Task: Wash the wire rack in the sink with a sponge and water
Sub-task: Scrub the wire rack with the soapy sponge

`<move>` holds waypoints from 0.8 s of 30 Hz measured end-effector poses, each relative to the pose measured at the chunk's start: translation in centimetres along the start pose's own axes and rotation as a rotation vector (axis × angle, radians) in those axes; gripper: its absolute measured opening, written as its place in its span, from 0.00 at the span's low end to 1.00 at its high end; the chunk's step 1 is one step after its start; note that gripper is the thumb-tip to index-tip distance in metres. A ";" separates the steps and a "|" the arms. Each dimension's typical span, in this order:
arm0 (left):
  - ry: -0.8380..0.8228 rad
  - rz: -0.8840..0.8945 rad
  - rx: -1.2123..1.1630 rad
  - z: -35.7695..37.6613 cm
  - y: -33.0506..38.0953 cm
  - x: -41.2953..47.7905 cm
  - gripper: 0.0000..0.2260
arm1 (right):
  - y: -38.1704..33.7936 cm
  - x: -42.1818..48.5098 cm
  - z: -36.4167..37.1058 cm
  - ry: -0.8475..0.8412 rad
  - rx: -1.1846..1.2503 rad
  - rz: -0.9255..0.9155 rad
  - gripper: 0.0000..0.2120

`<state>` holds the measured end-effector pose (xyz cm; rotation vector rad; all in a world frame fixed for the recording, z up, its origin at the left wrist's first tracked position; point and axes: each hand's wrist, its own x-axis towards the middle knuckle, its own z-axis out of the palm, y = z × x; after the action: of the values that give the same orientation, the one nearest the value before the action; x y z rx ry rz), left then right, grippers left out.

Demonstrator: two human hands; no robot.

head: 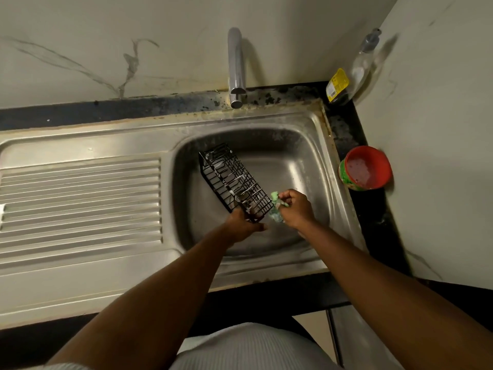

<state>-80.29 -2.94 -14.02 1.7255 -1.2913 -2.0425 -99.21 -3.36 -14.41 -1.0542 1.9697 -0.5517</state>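
Rack (234, 182), gripped at its near end by left hand (244, 222), wants sponge (276, 206) (pinched in right hand (296, 206)) worked along each soapy wire.

Straight ahead of you, a curved chrome tap (236, 68) rises against the pale wall with grey veining (80, 36), its spout pointing down. In your far right corner, a clear plastic bottle with a grey pump top and a yellow label (346, 81) stands on the stained black countertop (344, 126) where the two walls meet. Nearer you on the same black strip sits a round red tub with a green printed side (365, 168), well apart from the bottle; its top shows a reddish, speckled surface. To your left, a ribbed stainless-steel drainboard (80, 198) runs out to the edge of view.
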 end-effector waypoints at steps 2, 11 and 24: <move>0.049 0.067 0.038 -0.2 0.1 0.2 0.20 | -0.3 0.0 -0.2 -0.003 0.038 -0.017 0.09; 0.009 0.156 -0.183 -1.1 6.7 -2.0 0.16 | -6.3 0.6 -3.1 0.159 0.118 -0.233 0.15; 0.296 0.119 -0.420 -3.3 12.4 -2.5 0.34 | -13.7 -1.7 0.1 0.210 -0.136 -0.723 0.15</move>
<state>-81.39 -10.55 -3.50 1.6289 -0.7874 -1.7511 -92.08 -9.54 -4.32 -1.8753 1.7773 -0.9482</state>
